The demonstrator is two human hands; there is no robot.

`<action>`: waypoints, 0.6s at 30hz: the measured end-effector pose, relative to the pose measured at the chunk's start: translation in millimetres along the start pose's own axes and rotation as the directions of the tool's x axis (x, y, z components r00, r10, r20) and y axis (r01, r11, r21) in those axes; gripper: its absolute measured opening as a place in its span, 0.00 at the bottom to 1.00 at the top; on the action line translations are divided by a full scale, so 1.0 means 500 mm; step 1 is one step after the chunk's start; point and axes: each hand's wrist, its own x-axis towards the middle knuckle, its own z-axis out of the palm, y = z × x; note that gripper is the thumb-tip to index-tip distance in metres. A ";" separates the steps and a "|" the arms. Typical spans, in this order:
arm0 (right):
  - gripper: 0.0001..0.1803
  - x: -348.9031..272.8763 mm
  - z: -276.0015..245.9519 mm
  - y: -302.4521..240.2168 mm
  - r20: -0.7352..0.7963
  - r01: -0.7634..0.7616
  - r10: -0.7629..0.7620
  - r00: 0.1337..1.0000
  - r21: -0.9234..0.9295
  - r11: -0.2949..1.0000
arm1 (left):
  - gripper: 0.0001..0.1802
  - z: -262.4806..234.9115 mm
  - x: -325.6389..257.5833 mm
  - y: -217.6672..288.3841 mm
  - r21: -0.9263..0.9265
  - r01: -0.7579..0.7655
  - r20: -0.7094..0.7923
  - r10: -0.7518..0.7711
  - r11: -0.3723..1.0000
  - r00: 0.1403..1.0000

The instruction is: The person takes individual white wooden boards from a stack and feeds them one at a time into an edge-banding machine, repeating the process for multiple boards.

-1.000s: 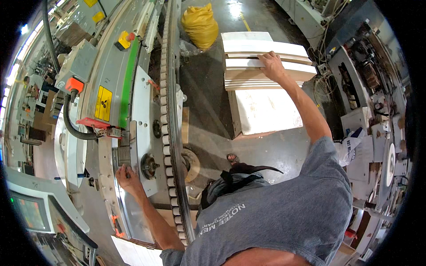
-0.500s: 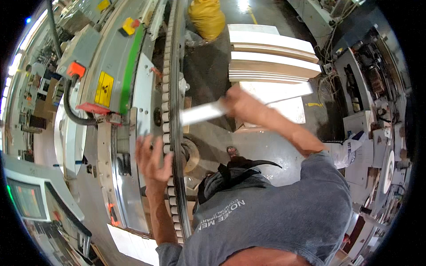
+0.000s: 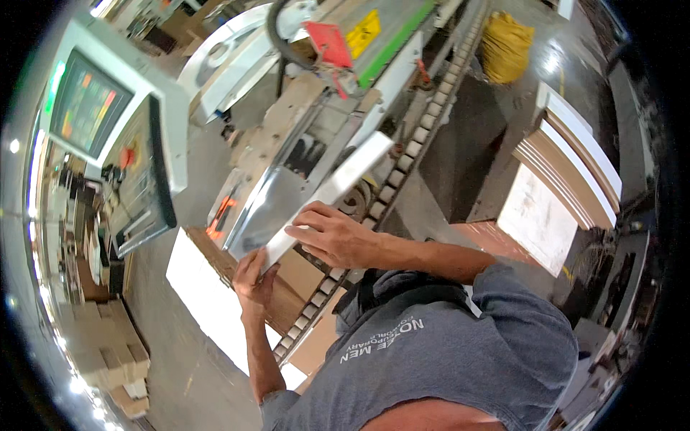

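Observation:
A long, narrow white board [image 3: 336, 185] lies slantwise over the metal machine bed [image 3: 277, 205]. My left hand [image 3: 255, 276] grips its near end, thumb on one side and fingers on the other. Farther up the same board, my right hand [image 3: 334, 235] is closed over its edge with bent fingers. The board's far end reaches up beside the row of pale rollers [image 3: 396, 177]. My fingers hide part of its edge.
A control panel with a screen [image 3: 90, 104] stands at the left. Stacked white-faced boards [image 3: 568, 154] lie at the right, and a yellow sack [image 3: 507, 47] sits beyond the rollers. A large white sheet [image 3: 208, 305] is below the bed's near end.
The view has turned toward the control panel. My right hand has brought the white board from the right across onto the machine. My left hand, open before, now grips the board's near end.

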 end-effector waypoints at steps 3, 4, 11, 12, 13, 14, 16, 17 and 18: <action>0.24 0.016 0.057 0.020 0.011 -0.048 0.047 0.999 0.059 0.997 | 0.25 -0.011 -0.069 -0.095 -0.010 0.244 -0.071 -0.244 0.970 0.967; 0.25 0.021 0.078 0.040 0.064 -0.231 0.224 0.973 0.145 0.962 | 0.24 -0.012 -0.074 -0.110 -0.031 0.348 -0.086 -0.349 0.937 0.933; 0.32 0.061 0.205 0.166 0.092 -0.552 0.555 0.827 0.326 0.768 | 0.26 0.057 -0.034 -0.227 -0.079 0.318 -0.121 -0.325 0.945 0.938; 0.33 0.063 0.218 0.180 0.058 -0.566 0.589 0.806 0.366 0.739 | 0.26 0.064 -0.021 -0.236 -0.036 0.263 -0.140 -0.265 0.964 0.954; 0.34 0.066 0.227 0.197 0.040 -0.548 0.567 0.823 0.323 0.772 | 0.26 0.066 -0.014 -0.244 -0.034 0.261 -0.147 -0.263 0.965 0.954; 0.34 0.069 0.233 0.206 0.038 -0.547 0.567 0.823 0.321 0.773 | 0.24 0.067 -0.001 -0.242 0.098 0.125 -0.214 -0.102 0.987 0.972; 0.34 0.072 0.247 0.222 -0.011 -0.540 0.572 0.820 0.317 0.780 | 0.22 0.063 0.011 -0.242 0.233 -0.004 -0.260 0.066 0.972 0.963; 0.34 0.074 0.256 0.227 -0.011 -0.540 0.572 0.820 0.316 0.780 | 0.21 0.061 0.007 -0.241 0.228 0.065 -0.294 0.005 0.971 0.956; 0.34 0.076 0.268 0.231 -0.067 -0.520 0.558 0.827 0.288 0.804 | 0.19 0.059 0.001 -0.240 0.220 0.134 -0.326 -0.057 0.966 0.944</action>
